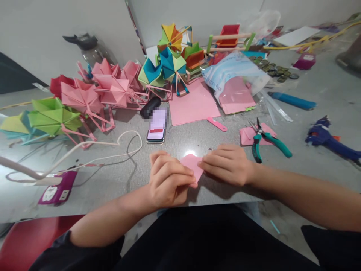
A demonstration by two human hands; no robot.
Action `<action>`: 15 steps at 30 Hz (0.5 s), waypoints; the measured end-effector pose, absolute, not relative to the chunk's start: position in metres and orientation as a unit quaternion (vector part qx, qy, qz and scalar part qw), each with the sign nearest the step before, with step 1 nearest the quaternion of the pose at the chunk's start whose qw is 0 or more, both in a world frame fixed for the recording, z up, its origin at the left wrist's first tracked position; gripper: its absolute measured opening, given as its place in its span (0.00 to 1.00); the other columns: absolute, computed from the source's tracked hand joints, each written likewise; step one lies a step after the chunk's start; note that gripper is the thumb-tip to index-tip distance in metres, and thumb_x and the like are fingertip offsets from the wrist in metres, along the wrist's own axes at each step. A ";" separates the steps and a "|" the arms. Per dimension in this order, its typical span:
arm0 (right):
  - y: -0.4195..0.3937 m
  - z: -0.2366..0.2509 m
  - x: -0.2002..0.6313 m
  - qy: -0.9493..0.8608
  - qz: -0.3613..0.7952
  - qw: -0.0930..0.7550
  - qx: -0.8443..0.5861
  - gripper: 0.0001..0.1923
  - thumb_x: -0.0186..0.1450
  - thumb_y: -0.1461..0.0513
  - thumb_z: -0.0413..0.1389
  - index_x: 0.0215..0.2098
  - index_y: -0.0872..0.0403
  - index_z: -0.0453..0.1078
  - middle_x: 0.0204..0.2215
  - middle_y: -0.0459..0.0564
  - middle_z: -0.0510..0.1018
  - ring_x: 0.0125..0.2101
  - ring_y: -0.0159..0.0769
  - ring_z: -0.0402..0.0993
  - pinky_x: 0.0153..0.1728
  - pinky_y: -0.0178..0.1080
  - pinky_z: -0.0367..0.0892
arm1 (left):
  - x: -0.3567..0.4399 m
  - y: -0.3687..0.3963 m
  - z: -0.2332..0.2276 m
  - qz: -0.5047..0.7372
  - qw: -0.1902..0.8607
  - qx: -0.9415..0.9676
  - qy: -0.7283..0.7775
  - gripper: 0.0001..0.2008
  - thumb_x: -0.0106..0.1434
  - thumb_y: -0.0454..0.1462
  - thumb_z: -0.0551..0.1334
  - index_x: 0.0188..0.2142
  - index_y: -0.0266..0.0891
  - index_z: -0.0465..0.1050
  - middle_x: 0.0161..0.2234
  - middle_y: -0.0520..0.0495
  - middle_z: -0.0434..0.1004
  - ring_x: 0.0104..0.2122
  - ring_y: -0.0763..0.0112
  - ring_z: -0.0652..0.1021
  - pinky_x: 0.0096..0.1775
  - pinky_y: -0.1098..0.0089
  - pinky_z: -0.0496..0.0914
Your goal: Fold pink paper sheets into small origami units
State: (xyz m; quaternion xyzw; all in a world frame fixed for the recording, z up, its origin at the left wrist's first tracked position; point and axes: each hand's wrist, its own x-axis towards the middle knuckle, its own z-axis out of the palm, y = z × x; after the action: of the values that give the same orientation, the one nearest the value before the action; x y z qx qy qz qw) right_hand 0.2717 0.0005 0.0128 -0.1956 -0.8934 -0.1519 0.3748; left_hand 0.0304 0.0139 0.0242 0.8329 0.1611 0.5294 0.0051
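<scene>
A small piece of pink paper (192,162) lies between my two hands near the front edge of the table. My left hand (170,178) grips its left and lower side, with the fingers curled over it and the thumb below. On the other side, the fingertips of my right hand (225,163) press together on the paper's right edge. My hands cover part of the paper, so its full folded shape is hidden. Beyond my right hand, pliers with green handles (257,145) rest on a pink folded paper piece (244,135). A pink cutter (217,124) lies just past my hands.
Folded paper wheels (81,96) on stick-like legs line the back left. A phone (156,128), pink sheets (191,103) and a plastic bag (235,71) lie ahead. A white cable (109,143) loops at left. A blue glue gun (329,139) sits at right.
</scene>
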 end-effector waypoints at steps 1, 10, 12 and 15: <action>0.006 0.010 0.275 -0.889 -0.166 0.375 -0.202 0.11 0.78 0.67 0.54 0.42 0.54 0.78 0.33 0.48 0.86 0.29 0.33 0.79 0.28 0.40 0.65 | 0.028 0.015 0.026 0.538 -0.001 0.826 0.166 0.10 0.77 0.39 0.65 0.35 0.45 0.74 0.28 0.56 0.83 0.29 0.68 0.78 0.44 0.57 0.70; 0.012 0.020 0.286 -0.852 -0.162 0.398 -0.299 0.02 0.74 0.63 0.62 0.44 0.52 0.76 0.34 0.47 0.84 0.30 0.34 0.75 0.30 0.40 0.65 | 0.024 0.032 0.027 0.577 -0.034 0.794 0.189 0.08 0.74 0.36 0.67 0.36 0.42 0.75 0.29 0.52 0.81 0.30 0.68 0.77 0.38 0.60 0.71; 0.000 0.025 0.276 -0.857 -0.159 0.401 -0.282 0.06 0.75 0.61 0.62 0.49 0.53 0.76 0.36 0.48 0.84 0.29 0.35 0.75 0.29 0.40 0.66 | 0.029 0.029 0.023 0.555 -0.005 0.812 0.182 0.07 0.75 0.37 0.68 0.37 0.43 0.76 0.29 0.53 0.82 0.30 0.67 0.78 0.39 0.59 0.71; -0.011 0.025 0.266 -0.881 -0.119 0.383 -0.249 0.08 0.75 0.68 0.56 0.48 0.53 0.75 0.35 0.48 0.84 0.26 0.32 0.74 0.26 0.39 0.66 | 0.035 0.025 0.020 0.522 0.040 0.838 0.158 0.07 0.77 0.40 0.66 0.40 0.44 0.77 0.31 0.53 0.84 0.31 0.67 0.80 0.41 0.59 0.71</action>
State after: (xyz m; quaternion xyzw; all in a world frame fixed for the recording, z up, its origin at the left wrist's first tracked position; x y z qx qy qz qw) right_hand 0.2664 -0.0115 0.0245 -0.2491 -0.8814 -0.1193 0.3832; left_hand 0.0347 0.0247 0.0199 0.8376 0.1579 0.5215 0.0396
